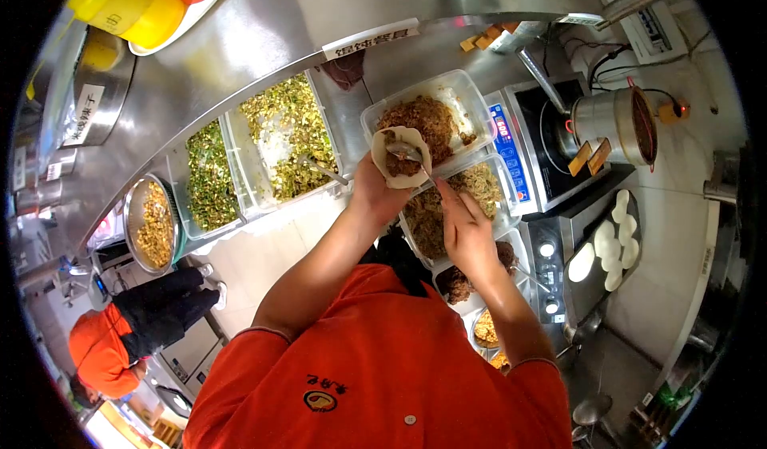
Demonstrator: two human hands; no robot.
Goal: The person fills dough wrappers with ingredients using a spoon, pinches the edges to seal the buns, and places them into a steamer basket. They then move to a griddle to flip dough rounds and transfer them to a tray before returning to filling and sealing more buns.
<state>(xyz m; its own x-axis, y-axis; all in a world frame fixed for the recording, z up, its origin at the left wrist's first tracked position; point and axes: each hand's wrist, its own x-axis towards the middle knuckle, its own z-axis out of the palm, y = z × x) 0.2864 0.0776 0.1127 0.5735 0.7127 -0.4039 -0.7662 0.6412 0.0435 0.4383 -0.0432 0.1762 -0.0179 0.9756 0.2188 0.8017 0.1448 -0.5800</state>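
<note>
My left hand [377, 192] cups a round, pale dough wrapper [407, 180] from below. Brown minced filling [399, 166] lies in its hollow. With my right hand [470, 227] I grip the handle of a metal spoon [409, 152], whose bowl sits in the wrapper on the filling. Just beyond is a clear plastic tub of brown filling [430, 118], partly covered by the wrapper. Under my right hand and forearm are a tub of pale greenish filling [481, 184] and one of dark minced meat [457, 288], both partly hidden.
Tubs of chopped greens [209, 179] and yellow-green filling [300, 121] stand left, beside a steel bowl [153, 225]. Right are an induction cooker [551, 157], a pot [615, 121] and a griddle with white dough pieces [611, 245]. Another person [108, 345] stands lower left.
</note>
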